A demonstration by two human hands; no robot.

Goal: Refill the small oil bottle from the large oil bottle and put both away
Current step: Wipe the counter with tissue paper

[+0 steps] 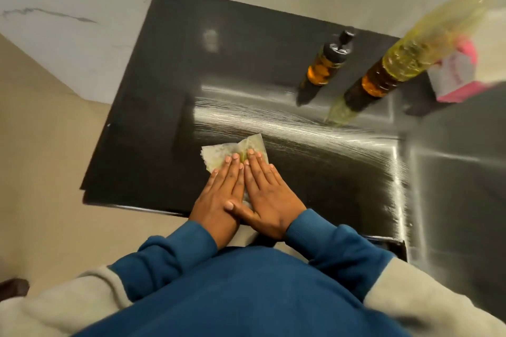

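Observation:
The small amber oil bottle (323,67) with a black pump cap stands at the back of the dark glossy table (153,117). To its right stands the tall large oil bottle (419,49), holding yellow oil, with a red cap. An oil-stained paper towel (230,153) lies near the table's front edge. My left hand (219,194) and my right hand (269,194) lie flat side by side on the towel, fingers straight and pressed down, thumbs crossing. Neither hand touches a bottle. Both bottles are about an arm's length beyond my fingertips.
A pink and white box (457,74) sits at the table's right, behind the large bottle. A grey surface (451,172) adjoins the table on the right. Streaky smears shine across the tabletop (287,123). Beige floor (41,145) lies to the left.

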